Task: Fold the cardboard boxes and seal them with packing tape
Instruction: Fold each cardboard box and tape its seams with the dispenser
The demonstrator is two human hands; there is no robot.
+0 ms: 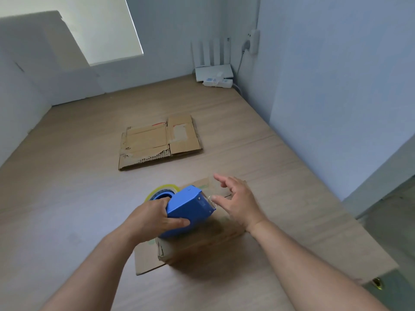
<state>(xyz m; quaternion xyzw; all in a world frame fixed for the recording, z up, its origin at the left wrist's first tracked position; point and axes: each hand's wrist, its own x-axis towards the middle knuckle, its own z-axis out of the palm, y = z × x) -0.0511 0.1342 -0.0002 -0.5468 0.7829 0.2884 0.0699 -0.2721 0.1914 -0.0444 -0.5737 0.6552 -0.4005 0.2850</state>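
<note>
At near centre of the wood-grain worktop (67, 176), a partly folded cardboard box (202, 245) lies under both hands. Left hand (155, 217) grips a blue tape dispenser (190, 212) above the box, its yellowish tape roll (161, 190) at the far end. Right hand (238, 203) has its fingers spread and holds nothing, just beside the cutter. Flattened box (157, 144) lies farther back, well apart. Router (213, 71) and power strip (217, 83) sit in the far corner against pale walls. Box top is mostly hidden; can't tell whether any clear tape is pulled out.

Left hand (155, 217) grips dispenser (193, 205), right hand (240, 203) fingers (219, 177) spread.
</note>
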